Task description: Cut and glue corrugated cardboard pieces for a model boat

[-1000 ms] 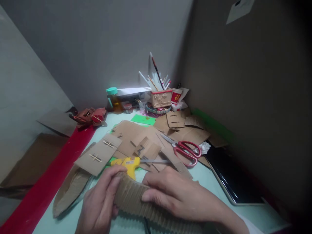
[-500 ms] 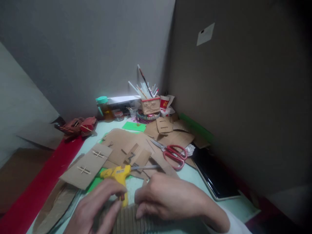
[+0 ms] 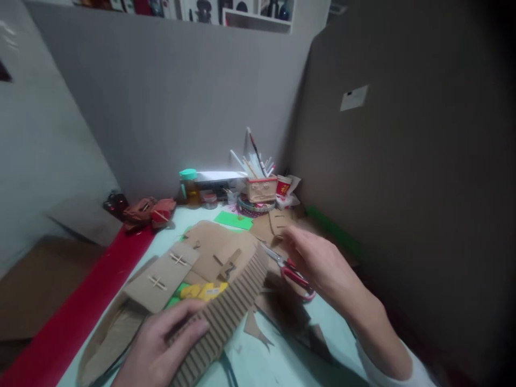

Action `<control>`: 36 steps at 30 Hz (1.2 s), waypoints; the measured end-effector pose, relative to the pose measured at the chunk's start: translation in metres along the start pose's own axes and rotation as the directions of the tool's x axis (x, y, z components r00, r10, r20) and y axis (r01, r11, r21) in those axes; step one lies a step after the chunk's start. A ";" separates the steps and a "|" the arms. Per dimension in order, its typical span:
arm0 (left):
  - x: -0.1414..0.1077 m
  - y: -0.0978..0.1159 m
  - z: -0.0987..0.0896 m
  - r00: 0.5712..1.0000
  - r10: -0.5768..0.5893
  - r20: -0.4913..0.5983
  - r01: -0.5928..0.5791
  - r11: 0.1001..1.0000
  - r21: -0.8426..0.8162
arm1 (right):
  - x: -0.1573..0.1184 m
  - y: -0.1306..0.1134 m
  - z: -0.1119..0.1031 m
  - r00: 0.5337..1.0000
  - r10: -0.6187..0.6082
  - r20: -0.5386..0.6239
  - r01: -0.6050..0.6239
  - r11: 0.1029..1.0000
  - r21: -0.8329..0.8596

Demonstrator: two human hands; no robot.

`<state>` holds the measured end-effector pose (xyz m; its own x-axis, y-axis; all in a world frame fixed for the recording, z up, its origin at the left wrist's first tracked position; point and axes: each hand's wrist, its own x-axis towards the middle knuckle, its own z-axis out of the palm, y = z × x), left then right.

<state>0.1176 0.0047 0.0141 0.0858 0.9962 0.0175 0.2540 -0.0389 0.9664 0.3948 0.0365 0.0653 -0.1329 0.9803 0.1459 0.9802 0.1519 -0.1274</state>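
My left hand (image 3: 165, 338) is closed on the near part of a ridged corrugated cardboard strip (image 3: 229, 303), thumb on top. The strip is raised and tilted, its far end pointing away to the right. Beneath and behind it lies a yellow glue gun (image 3: 201, 291), partly covered. My right hand (image 3: 312, 255) hovers just right of the strip's far end, over red-handled scissors (image 3: 292, 274). Its fingers look curled together; their tips and anything in them are hidden.
A grey cardboard panel (image 3: 163, 274) with crossed sticks lies left, brown cardboard (image 3: 209, 239) behind. Small scraps (image 3: 256, 328) lie in front. At the back stand a teal-lidded bottle (image 3: 191, 191), a pen holder (image 3: 262, 189) and a red cup (image 3: 283, 186). A partition (image 3: 403, 188) rises on the right.
The corrugated strip has come up from the table's near edge in my left hand. My right hand has left it, moving up and right over the scissors. The view has tilted upward.
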 end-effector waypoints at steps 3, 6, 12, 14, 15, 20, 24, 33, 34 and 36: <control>0.000 0.009 -0.001 0.993 -0.117 0.022 0.119 0.972 -0.203 | 0.005 0.022 0.024 0.991 0.119 0.060 -0.108 0.980 -0.170; -0.003 0.010 0.001 0.989 -0.147 0.034 0.150 0.933 -0.328 | 0.007 0.032 0.048 0.977 0.174 0.121 -0.131 0.944 -0.304; -0.004 0.005 0.001 0.970 -0.227 0.092 0.230 0.716 -0.659 | 0.008 0.032 0.060 0.978 0.174 0.115 -0.113 0.906 -0.407; -0.001 0.002 -0.002 0.965 -0.238 0.112 0.245 0.660 -0.710 | 0.005 0.031 0.059 0.977 0.181 0.111 -0.122 0.905 -0.409; 0.000 0.000 -0.003 0.962 -0.244 0.125 0.256 0.633 -0.731 | 0.002 0.030 0.058 0.976 0.184 0.114 -0.124 0.906 -0.404; 0.001 -0.001 -0.006 0.959 -0.237 0.154 0.263 0.550 -0.793 | -0.004 0.031 0.063 0.975 0.183 0.130 -0.123 0.920 -0.372; 0.000 0.004 -0.004 0.969 -0.204 0.140 0.231 0.549 -0.803 | -0.002 0.036 0.071 0.980 0.142 0.140 -0.095 0.949 -0.299; -0.003 0.000 0.000 0.984 -0.176 -0.014 0.116 0.706 -0.699 | -0.002 0.056 0.083 0.995 0.066 0.075 -0.063 0.997 -0.034; -0.004 0.000 0.000 0.984 -0.176 -0.022 0.114 0.721 -0.684 | -0.002 0.059 0.082 0.996 0.065 0.065 -0.065 0.998 0.005; -0.004 0.001 0.001 0.985 -0.171 -0.035 0.108 0.752 -0.651 | -0.003 0.063 0.079 0.996 0.069 0.052 -0.074 0.993 0.089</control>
<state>0.1184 0.0005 0.0148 0.0075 0.9902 -0.1394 -0.4266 0.1293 0.8952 0.4454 0.0533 -0.0211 -0.0720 0.9937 0.0855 0.9703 0.0896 -0.2247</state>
